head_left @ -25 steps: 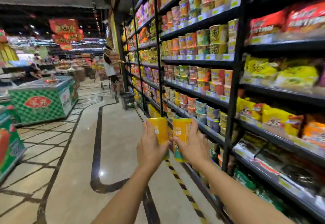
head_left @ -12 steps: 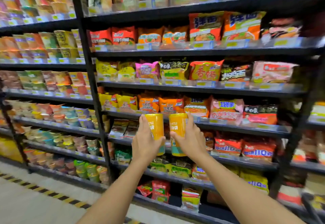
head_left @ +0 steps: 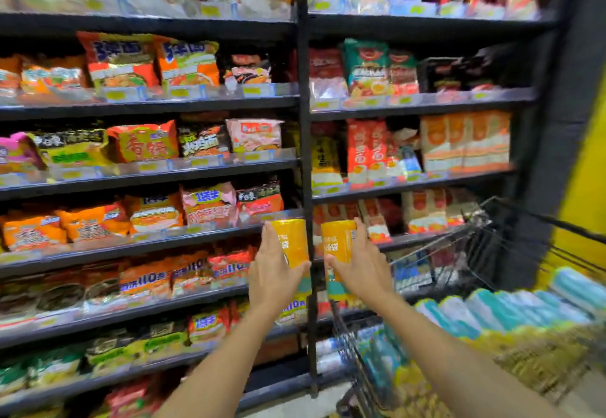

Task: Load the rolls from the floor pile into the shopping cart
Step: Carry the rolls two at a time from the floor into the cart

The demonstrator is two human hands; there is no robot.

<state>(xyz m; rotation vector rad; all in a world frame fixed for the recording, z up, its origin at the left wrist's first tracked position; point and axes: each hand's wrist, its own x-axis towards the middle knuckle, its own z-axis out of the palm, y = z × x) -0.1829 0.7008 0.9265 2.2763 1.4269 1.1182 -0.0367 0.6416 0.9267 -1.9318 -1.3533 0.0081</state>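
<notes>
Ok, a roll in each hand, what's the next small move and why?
Probably swing both rolls rightward and down over the cart. The left hand grips one yellow roll, the right hand the second roll, both raised before the shelves; the cart stands lower right, partly loaded.

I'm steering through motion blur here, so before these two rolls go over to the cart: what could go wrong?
Grip: the left hand holds the left roll and the right hand the right roll, one-handed; a fast swing could loosen either.
Overflow: the shopping cart at right looks heaped with stacked rolls, so added ones may slide off.
Collision: both rolls are close to the shelves; a wide turn might knock packets down.
</notes>
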